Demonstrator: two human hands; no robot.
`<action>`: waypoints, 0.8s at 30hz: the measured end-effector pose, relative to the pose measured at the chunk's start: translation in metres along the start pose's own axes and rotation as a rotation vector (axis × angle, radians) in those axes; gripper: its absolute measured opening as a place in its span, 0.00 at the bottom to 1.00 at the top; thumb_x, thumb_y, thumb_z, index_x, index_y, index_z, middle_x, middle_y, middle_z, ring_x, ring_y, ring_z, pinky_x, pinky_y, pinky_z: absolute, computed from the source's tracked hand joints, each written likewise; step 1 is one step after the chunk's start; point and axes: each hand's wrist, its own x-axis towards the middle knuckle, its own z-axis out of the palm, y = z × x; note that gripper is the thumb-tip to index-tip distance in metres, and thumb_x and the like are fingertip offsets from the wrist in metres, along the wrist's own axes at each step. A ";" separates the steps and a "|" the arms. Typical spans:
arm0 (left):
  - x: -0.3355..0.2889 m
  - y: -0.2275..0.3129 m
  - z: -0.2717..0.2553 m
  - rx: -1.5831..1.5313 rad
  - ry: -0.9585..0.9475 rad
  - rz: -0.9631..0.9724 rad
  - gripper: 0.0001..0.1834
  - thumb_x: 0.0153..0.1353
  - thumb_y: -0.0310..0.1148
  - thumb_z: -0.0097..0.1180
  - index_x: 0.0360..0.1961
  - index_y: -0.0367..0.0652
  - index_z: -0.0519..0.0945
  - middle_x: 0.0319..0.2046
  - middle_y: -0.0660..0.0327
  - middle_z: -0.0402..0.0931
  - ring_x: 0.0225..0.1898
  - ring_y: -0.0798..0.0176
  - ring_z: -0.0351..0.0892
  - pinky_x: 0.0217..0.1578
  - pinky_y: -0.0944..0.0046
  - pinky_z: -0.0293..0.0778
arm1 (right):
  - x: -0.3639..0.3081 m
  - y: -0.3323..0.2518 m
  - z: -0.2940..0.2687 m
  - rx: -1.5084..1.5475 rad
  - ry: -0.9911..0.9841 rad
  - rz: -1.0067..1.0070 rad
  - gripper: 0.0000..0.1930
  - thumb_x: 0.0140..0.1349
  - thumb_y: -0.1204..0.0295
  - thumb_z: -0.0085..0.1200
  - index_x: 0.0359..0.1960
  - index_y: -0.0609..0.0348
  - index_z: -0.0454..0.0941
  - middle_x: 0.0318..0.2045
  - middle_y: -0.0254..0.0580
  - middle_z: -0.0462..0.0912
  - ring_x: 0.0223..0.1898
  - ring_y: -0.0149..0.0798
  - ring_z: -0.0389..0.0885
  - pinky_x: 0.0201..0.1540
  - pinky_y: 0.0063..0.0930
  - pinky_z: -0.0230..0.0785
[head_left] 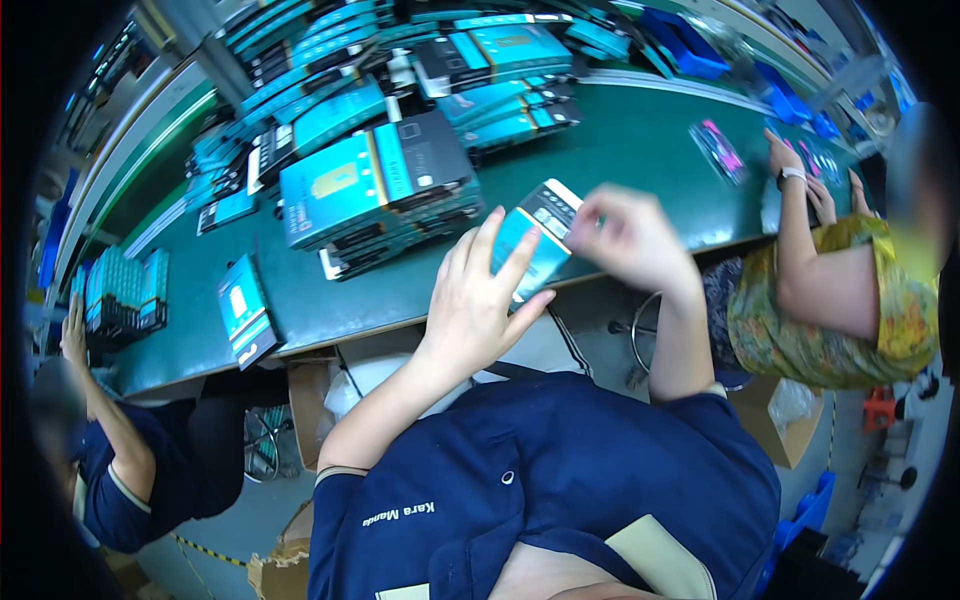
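A small teal-and-black flat box (536, 262) is at the front edge of the green table, its white-tipped end pointing away from me. My left hand (478, 290) grips its left side, fingers spread over the top and the thumb along the near end. At the box's far right corner, my right hand (632, 238) is curled with thumb and fingertips pinched together. That hand is blurred, and whatever it may pinch is too small to make out. Just left of the box stands a stack of larger teal-and-black boxes (340, 190).
More teal boxes (510, 55) pile up at the back. A single box (243, 305) lies at the left front edge of the table (640, 150). Blue bins (685, 45) stand at the back right. Co-workers' hands (785, 155) work at the right, near pink items in clear packs (718, 150), and at the far left.
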 end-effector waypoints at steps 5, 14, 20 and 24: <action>0.004 0.001 0.003 0.251 -0.174 0.170 0.30 0.52 0.43 0.67 0.57 0.54 0.76 0.63 0.38 0.60 0.62 0.34 0.61 0.61 0.43 0.61 | 0.033 0.186 -0.130 -0.863 0.651 0.221 0.17 0.61 0.65 0.52 0.46 0.64 0.79 0.49 0.57 0.79 0.52 0.55 0.77 0.57 0.43 0.68; 0.006 -0.008 -0.008 0.121 -0.065 -0.010 0.21 0.46 0.40 0.70 0.37 0.39 0.77 0.53 0.43 0.70 0.54 0.41 0.67 0.55 0.44 0.64 | -0.037 0.047 -0.008 -0.712 0.423 0.130 0.12 0.53 0.66 0.62 0.38 0.54 0.79 0.54 0.52 0.74 0.57 0.55 0.69 0.59 0.48 0.58; 0.008 -0.014 -0.014 0.077 -0.166 -0.066 0.41 0.38 0.41 0.72 0.56 0.34 0.74 0.46 0.49 0.67 0.50 0.48 0.68 0.52 0.55 0.69 | -0.032 0.040 0.002 -0.147 0.077 -0.092 0.16 0.38 0.65 0.68 0.23 0.53 0.72 0.53 0.46 0.77 0.58 0.49 0.69 0.64 0.54 0.50; 0.004 -0.016 -0.013 0.078 -0.144 -0.013 0.41 0.35 0.42 0.72 0.53 0.33 0.73 0.44 0.50 0.69 0.49 0.49 0.69 0.51 0.55 0.68 | -0.017 0.026 0.009 -0.129 -0.290 -0.199 0.16 0.39 0.69 0.64 0.31 0.54 0.71 0.63 0.46 0.70 0.69 0.51 0.59 0.69 0.66 0.33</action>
